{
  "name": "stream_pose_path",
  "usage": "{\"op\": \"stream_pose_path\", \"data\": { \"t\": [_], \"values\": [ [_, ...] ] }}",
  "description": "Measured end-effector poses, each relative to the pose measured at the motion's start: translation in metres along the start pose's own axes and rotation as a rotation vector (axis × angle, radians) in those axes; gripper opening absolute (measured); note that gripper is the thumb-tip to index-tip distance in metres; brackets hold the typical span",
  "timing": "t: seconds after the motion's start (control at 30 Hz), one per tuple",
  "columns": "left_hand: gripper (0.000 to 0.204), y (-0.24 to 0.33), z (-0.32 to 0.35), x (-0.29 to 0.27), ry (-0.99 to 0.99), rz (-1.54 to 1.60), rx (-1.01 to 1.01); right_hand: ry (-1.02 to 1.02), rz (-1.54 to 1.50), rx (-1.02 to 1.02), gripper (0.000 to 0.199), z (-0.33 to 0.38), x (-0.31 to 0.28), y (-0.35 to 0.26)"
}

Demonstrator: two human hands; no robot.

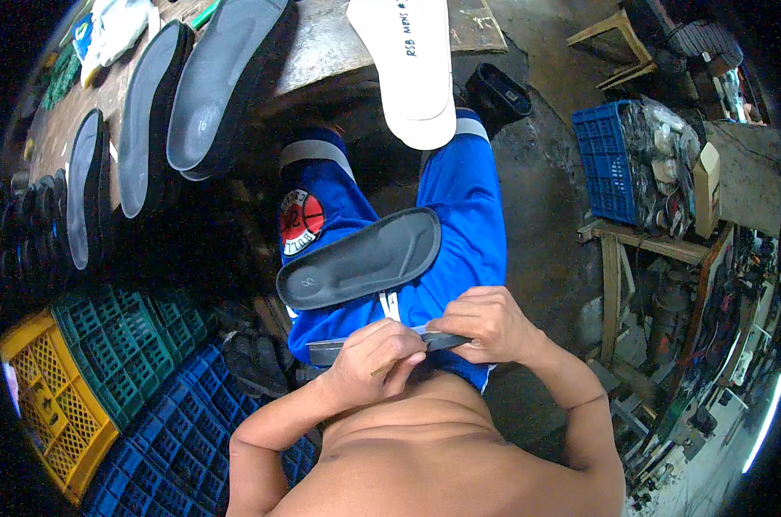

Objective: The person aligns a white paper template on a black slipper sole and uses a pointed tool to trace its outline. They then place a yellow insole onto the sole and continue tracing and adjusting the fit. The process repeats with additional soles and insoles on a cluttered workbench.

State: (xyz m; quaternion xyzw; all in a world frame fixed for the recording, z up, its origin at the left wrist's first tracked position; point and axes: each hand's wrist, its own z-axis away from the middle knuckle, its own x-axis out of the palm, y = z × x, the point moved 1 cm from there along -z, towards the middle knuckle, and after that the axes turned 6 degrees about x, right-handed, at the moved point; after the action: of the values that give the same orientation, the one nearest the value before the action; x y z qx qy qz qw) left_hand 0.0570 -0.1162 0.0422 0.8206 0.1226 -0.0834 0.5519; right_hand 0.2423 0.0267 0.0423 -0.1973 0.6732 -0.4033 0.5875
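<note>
Close to my waist, my left hand is closed around a thin dark grey flat piece, seen nearly edge-on, so its full shape is hidden. My right hand pinches the piece's other end. A thin tan edge shows under my left fingers; what it belongs to, I cannot make out. Across my lap, just beyond both hands, lies a black moulded footbed, with its toe end toward the right. White insole-shaped sheets overhang the near edge of the workbench.
Several dark footbeds line the bench at the left. Stacked plastic crates, yellow, green and blue, stand at lower left. A blue crate of bagged items rests on a wooden stand to the right.
</note>
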Motion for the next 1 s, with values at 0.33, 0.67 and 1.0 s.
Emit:
{"op": "stream_pose_path", "data": {
  "t": [0.33,0.67,1.0],
  "values": [
    [0.015,-0.004,0.012,-0.001,0.08,0.197,-0.082,0.001,0.008,0.083,0.031,0.006,0.004,0.007],
    [0.048,-0.004,0.03,-0.035,-0.157,-0.522,-0.222,0.136,-0.209,0.302,0.061,-0.002,0.017,0.018],
    [0.013,0.045,-0.006,-0.295,0.676,-1.223,-0.222,0.055,-0.309,0.485,0.018,-0.001,0.017,0.033]
  ]
}}
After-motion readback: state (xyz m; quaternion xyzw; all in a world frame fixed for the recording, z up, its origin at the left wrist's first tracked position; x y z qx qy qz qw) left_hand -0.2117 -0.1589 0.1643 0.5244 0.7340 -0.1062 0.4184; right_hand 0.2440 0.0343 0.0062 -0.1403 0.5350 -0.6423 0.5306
